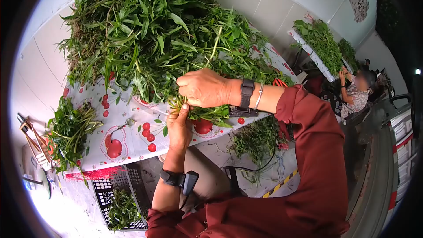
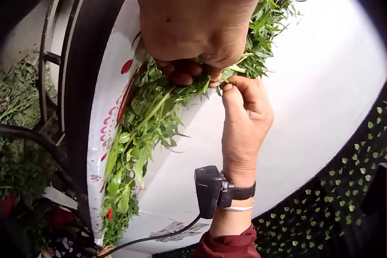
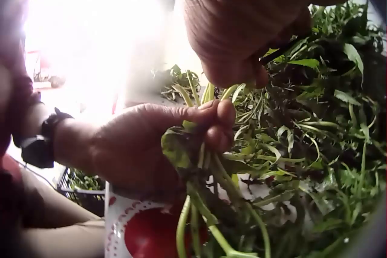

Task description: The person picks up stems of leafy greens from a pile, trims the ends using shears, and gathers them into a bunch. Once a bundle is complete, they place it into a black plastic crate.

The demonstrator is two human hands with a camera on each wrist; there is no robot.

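My left hand [image 1: 179,128] grips a small bunch of leafy greens [image 1: 216,115] near the table's front edge, thumb over the stems. Pale stem ends [image 3: 208,93] stick up past its thumb and fingers in the right wrist view, while leaves hang below. Close above, my right hand [image 1: 203,89] has its fingers curled at the stem ends. In the left wrist view its thumb and forefinger [image 2: 248,88] pinch a thin green stem. A large heap of the same greens [image 1: 150,39] lies just beyond both hands.
A sorted-looking bunch [image 1: 72,132] lies on the left of the cherry-print tablecloth [image 1: 132,139]. Under the table stand a black crate [image 1: 103,194] holding greens and, to the right, loose greens [image 1: 253,143] on the floor. Another person [image 1: 354,90] sits at a second table far right.
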